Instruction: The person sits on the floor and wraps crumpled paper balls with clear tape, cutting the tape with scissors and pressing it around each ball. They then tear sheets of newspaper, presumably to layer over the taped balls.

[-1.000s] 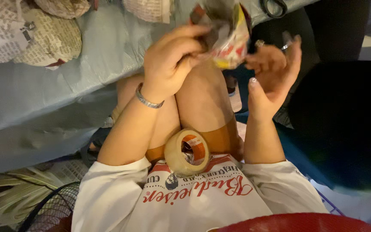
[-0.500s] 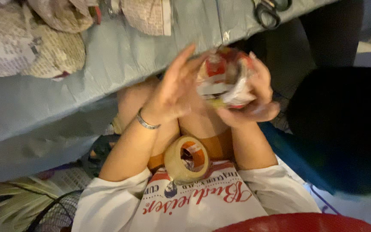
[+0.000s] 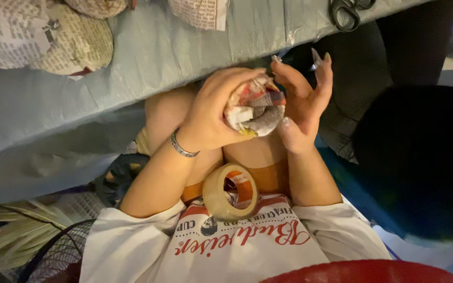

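Head view, looking down at a seated person's lap. The left hand [image 3: 213, 112] is wrapped over the top and near side of a crumpled newspaper ball [image 3: 255, 107], fingers curled tight around it; a metal bracelet [image 3: 183, 148] sits at that wrist. The right hand [image 3: 302, 102] cups the ball's far side with palm and thumb, while its fingers stand spread and raised, released from the paper. The ball is held between both hands above the knees, just below the edge of the blue-covered surface [image 3: 158, 57].

A roll of clear packing tape [image 3: 230, 191] rests on the lap against the white printed shirt [image 3: 237, 246], near both wrists but touching neither hand. On the surface lie further newspaper-wrapped bundles [image 3: 43, 36], a folded newspaper piece [image 3: 200, 10], and dark-handled scissors [image 3: 348, 10] at the far edge. A wire fan grille [image 3: 58, 254] shows at lower left, a red rim [image 3: 363, 272] at the bottom, and a dark rounded shape [image 3: 420, 162] at right, which cannot be identified.

Judged from the grip, compacting is best done with even pressure from both palms, turning the ball so loose corners fold inward rather than spring out. The right fingers would need to close down for a firm, round shape. Any free flaps are hidden under the left hand.
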The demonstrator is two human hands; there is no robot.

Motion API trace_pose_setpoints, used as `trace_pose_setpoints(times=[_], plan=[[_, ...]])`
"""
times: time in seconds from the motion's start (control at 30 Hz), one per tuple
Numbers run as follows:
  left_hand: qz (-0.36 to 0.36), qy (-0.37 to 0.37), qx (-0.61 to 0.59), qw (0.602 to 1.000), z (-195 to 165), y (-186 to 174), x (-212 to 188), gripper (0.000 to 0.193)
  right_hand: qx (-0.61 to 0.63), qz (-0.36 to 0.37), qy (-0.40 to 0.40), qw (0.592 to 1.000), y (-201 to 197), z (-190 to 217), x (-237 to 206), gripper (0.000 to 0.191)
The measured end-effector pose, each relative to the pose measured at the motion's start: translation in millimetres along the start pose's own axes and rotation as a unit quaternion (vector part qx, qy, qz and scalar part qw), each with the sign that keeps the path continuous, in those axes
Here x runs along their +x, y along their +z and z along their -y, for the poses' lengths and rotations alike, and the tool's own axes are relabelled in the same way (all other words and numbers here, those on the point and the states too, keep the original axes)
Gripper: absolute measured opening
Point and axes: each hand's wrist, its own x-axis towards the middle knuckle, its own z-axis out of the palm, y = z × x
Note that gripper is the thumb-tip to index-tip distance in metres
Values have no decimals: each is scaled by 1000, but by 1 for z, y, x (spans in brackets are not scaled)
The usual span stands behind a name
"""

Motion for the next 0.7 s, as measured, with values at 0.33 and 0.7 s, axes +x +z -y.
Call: trace_pose_setpoints(times=[0.33, 0.7], plan=[[23, -61, 19, 998, -4, 8, -9, 90, -40, 0, -14, 999, -17, -18, -17, 99], [29, -22, 153, 988, 20, 22, -10, 82, -133, -112, 111, 978, -32, 8, -6, 14]])
